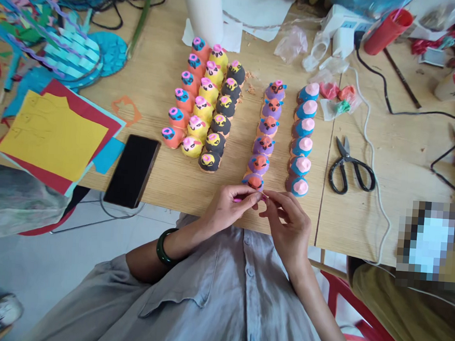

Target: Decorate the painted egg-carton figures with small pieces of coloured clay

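At the table's front edge my left hand [233,202] is closed, pinching a small bright pink piece [237,200] that looks like modelling clay. Fingertips of my right hand [289,216] are pinched together against the left ones, at the same pink material. Just beyond them stands a row of purple domed figures [267,126] with orange faces; the nearest is partly hidden by my fingers. To its right runs a row of blue domes [302,145] topped with pink. Left of it are rows of black [215,143], yellow [197,127] and orange [181,98] figures.
Black-handled scissors [350,168] lie right of the rows, beside a white cable [367,123]. A black phone [132,171] and stacked coloured paper [58,132] lie left. A white cylinder [205,13] stands behind; a power strip [341,22] sits back right. People sit on both sides.
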Tool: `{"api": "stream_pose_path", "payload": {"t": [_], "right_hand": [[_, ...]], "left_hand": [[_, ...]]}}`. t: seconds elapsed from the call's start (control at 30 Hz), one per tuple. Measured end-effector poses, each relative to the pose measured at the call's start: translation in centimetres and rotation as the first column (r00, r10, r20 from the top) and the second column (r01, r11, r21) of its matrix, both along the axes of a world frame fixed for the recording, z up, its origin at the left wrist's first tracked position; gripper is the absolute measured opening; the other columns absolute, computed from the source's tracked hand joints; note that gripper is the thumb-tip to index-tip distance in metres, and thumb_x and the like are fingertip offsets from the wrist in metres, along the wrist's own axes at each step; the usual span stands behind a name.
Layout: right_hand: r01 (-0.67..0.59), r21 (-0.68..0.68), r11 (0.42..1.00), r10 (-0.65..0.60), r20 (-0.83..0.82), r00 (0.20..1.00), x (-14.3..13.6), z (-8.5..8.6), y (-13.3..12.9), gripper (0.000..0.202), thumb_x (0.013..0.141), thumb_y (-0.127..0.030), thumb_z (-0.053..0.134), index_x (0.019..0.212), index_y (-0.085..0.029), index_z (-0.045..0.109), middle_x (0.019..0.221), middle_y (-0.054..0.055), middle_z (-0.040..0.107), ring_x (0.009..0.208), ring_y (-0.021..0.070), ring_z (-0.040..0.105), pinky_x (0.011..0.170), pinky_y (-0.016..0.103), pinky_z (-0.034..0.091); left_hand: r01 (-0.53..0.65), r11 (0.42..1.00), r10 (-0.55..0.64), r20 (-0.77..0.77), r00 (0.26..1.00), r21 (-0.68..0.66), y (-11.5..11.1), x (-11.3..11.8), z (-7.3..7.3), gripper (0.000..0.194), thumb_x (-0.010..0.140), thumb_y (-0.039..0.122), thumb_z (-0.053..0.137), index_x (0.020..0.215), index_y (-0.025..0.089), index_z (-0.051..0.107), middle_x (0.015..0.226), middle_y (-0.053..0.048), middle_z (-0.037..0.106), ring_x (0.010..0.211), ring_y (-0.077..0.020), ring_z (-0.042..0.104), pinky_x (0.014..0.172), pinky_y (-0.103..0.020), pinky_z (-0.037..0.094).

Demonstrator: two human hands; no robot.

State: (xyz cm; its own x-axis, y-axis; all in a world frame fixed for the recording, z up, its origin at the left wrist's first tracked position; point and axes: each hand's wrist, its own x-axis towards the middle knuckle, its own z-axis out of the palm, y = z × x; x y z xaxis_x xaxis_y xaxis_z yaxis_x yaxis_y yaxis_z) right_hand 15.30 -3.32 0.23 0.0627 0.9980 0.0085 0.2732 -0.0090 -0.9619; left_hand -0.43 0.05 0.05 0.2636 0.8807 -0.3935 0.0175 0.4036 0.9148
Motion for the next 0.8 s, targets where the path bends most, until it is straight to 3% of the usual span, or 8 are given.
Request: {"api": "stream_pose_path", "payload": {"t": [0.17,0.37,0.53,0.8], "right_hand": [[0.064,-0.092,0.994,-0.074,-0.116,0.990,-0.07,0.26,0.07,0.011,0.094,-0.029,0.067,0.101,-0.023,0.073,0.088,0.001,0.069,0.068,0.0122,0.070,0.060,0.026,0.065],[0.070,-0.059,0.996,-0.073,-0.040,0.997,0.06,0.12,0.11,0.009,0.093,-0.029,0.069,0.096,-0.022,0.074,0.086,0.001,0.070,0.070,0.0138,0.070,0.062,0.028,0.064],[0.076,-0.054,0.996,-0.078,-0.048,0.996,0.11,0.00,0.17,0.008,0.094,-0.028,0.067,0.094,-0.023,0.074,0.085,0.001,0.071,0.069,0.0132,0.070,0.062,0.028,0.063],[0.073,-0.080,0.994,-0.081,-0.096,0.992,0.18,0.15,0.09,0.008,0.093,-0.029,0.068,0.093,-0.023,0.073,0.085,0.000,0.070,0.066,0.0123,0.069,0.062,0.027,0.062]], "left_hand": [[-0.036,0.989,0.054,0.125,0.991,-0.142,-0.12,0.26,-0.37,0.043,0.081,0.056,0.074,0.087,0.014,0.077,0.066,0.001,0.058,0.046,-0.0033,0.035,0.041,-0.019,0.026],[-0.057,0.968,0.114,0.225,0.968,-0.246,-0.06,0.61,-0.36,0.043,0.073,0.054,0.082,0.079,0.013,0.074,0.066,0.001,0.058,0.045,-0.0011,0.031,0.040,-0.018,0.019],[-0.016,0.967,0.088,0.274,0.958,-0.254,-0.14,0.35,-0.60,0.041,0.079,0.053,0.076,0.072,0.013,0.071,0.067,0.000,0.059,0.044,-0.0007,0.031,0.041,-0.019,0.018],[0.000,0.971,0.063,0.257,0.964,-0.239,-0.13,0.49,-0.38,0.042,0.074,0.054,0.081,0.081,0.013,0.076,0.067,0.001,0.060,0.043,-0.0005,0.030,0.040,-0.019,0.019]]}}
